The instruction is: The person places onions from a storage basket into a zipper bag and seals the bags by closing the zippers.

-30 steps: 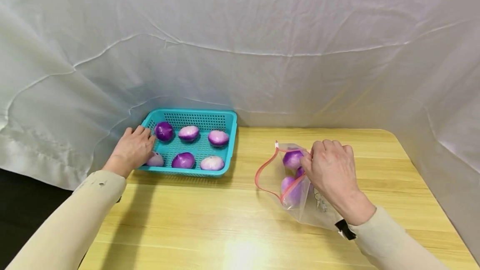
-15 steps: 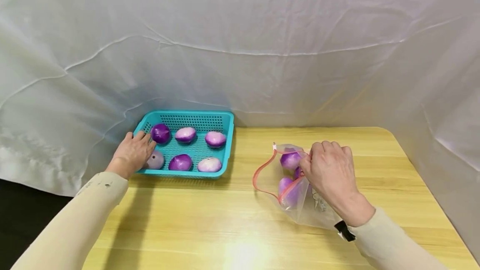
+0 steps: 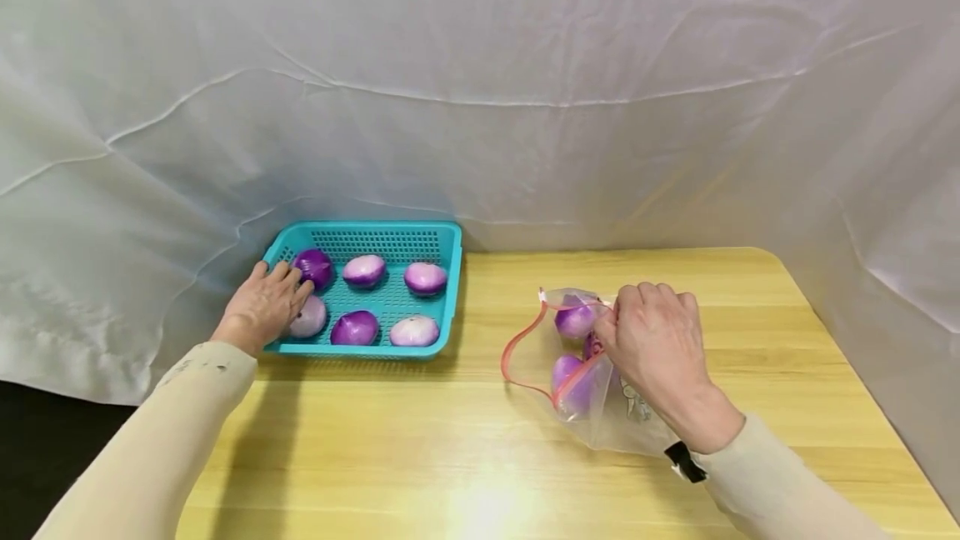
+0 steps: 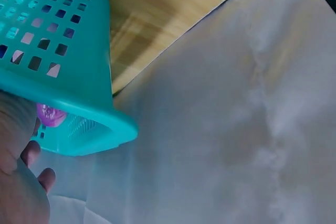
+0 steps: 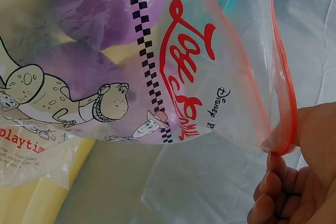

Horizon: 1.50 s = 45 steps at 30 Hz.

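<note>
My left hand [image 3: 262,307] reaches over the left end of a turquoise plastic basket [image 3: 450,307], fingers loosely extended beside a pale red onion [image 3: 310,320] and a dark one. In the left wrist view, that hand's fingers [image 4: 46,178] show close to the basket rim, and part of the hand is hidden. My right hand [image 3: 660,348] pinches the red zip edge of a clear printed zip bag [image 5: 184,77] between thumb and bent fingers. The bag's mouth gapes toward the basket, and several red onions [image 3: 573,319] lie inside it.
More red onions [image 3: 355,328] lie in two rows in the basket. Basket and bag rest on a wooden table [image 3: 420,440]. Pale cloth [image 3: 480,107] hangs behind the table and at both sides.
The view shifts slightly, so basket and bag sit a little further left in it. My left hand has moved slightly, uncovering more of the pale onion; the right keeps its hold on the bag.
</note>
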Each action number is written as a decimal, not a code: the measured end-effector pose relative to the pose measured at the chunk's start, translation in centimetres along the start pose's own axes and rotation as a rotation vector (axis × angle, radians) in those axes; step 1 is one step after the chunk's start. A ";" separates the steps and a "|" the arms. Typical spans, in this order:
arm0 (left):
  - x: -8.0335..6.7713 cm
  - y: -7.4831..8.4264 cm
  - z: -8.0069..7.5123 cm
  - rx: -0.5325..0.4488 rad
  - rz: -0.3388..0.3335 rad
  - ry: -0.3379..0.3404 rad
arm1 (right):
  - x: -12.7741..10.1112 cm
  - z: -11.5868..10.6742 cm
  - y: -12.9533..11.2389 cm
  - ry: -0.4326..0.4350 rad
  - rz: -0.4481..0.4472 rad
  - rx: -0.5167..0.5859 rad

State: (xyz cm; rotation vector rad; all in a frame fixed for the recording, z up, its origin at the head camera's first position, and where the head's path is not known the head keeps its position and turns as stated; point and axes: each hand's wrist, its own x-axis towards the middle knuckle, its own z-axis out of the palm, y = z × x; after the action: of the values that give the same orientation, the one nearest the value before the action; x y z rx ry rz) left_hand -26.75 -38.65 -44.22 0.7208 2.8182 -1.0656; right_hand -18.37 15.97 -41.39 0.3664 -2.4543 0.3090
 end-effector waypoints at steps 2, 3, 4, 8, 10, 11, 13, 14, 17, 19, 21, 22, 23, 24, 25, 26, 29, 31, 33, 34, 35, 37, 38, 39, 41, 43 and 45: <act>0.1 0.1 0.1 0.008 0.001 -0.024 | 0.0 0.0 0.0 0.003 -0.001 0.000; 0.1 0.2 0.2 0.008 0.000 -0.028 | 0.0 0.0 -0.1 0.006 -0.003 0.001; 0.1 0.2 0.2 0.006 -0.001 -0.031 | 0.0 0.0 -0.1 0.009 -0.006 0.003; 0.1 0.3 0.6 0.006 -0.004 -0.030 | 0.0 -0.1 -0.1 0.016 -0.016 0.007; 0.2 0.3 0.7 0.007 -0.007 -0.028 | 0.0 -0.1 -0.1 0.016 -0.019 0.008; 0.2 0.3 0.7 0.006 -0.009 -0.026 | 0.0 -0.1 -0.1 0.016 -0.019 0.009; 0.2 0.4 0.8 -0.006 -0.016 -0.018 | 0.0 -0.1 -0.1 0.017 -0.020 0.009; 0.2 0.4 0.9 -0.015 -0.021 -0.013 | 0.0 -0.1 -0.1 0.016 -0.021 0.009; 0.3 0.5 1.0 -0.053 -0.041 0.015 | 0.0 -0.1 -0.1 0.016 -0.021 0.008; 0.4 0.4 1.1 -0.081 -0.058 0.040 | 0.0 -0.1 -0.1 0.013 -0.018 0.008; 0.5 0.4 1.2 -0.108 -0.078 0.068 | 0.0 -0.2 -0.1 0.009 -0.014 0.008; 0.5 0.4 1.2 -0.120 -0.087 0.082 | 0.0 -0.2 -0.1 0.007 -0.011 0.008; 0.6 0.4 1.2 -0.132 -0.097 0.096 | 0.0 -0.2 -0.1 0.005 -0.008 0.008; 0.6 0.4 1.2 -0.140 -0.106 0.108 | 0.0 -0.2 -0.1 0.003 -0.006 0.009; 0.6 0.5 1.2 -0.150 -0.118 0.122 | 0.0 -0.2 -0.1 0.001 -0.005 0.009; 0.7 0.5 1.3 -0.160 -0.128 0.137 | 0.0 -0.2 -0.1 0.000 -0.004 0.009; 0.9 0.5 1.3 -0.184 -0.158 0.178 | -0.1 -0.2 0.0 -0.006 -0.002 0.008; 1.0 0.6 1.2 -0.190 -0.175 0.205 | -0.1 -0.2 0.0 -0.012 0.001 0.008; 1.2 0.6 1.1 -0.190 -0.189 0.235 | -0.1 -0.2 0.0 -0.020 0.006 0.007; 1.3 0.6 1.1 -0.189 -0.196 0.254 | -0.1 -0.2 0.0 -0.024 0.009 0.007; 1.4 0.6 1.0 -0.188 -0.201 0.274 | -0.1 -0.3 0.0 -0.027 0.011 0.006; 1.5 0.7 0.9 -0.184 -0.211 0.319 | -0.1 -0.3 0.0 -0.031 0.013 0.007; 1.6 0.7 0.8 -0.184 -0.216 0.343 | -0.1 -0.3 0.0 -0.032 0.012 0.007; 1.7 0.7 0.7 -0.182 -0.221 0.367 | -0.1 -0.3 0.0 -0.031 0.012 0.007; 1.9 0.8 0.5 -0.181 -0.232 0.406 | -0.1 -0.4 0.0 -0.027 0.009 0.007; 2.2 0.8 0.3 -0.182 -0.246 0.430 | -0.1 -0.4 0.1 -0.020 0.006 0.006; 2.3 0.9 -0.1 -0.192 -0.265 0.444 | -0.2 -0.4 0.1 -0.011 0.004 0.006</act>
State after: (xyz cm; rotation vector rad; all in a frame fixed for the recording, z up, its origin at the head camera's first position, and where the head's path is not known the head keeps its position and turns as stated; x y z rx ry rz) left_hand -28.40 -36.99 -45.17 0.6460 3.4143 -0.7123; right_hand -18.05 16.20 -41.19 0.3669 -2.4653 0.3167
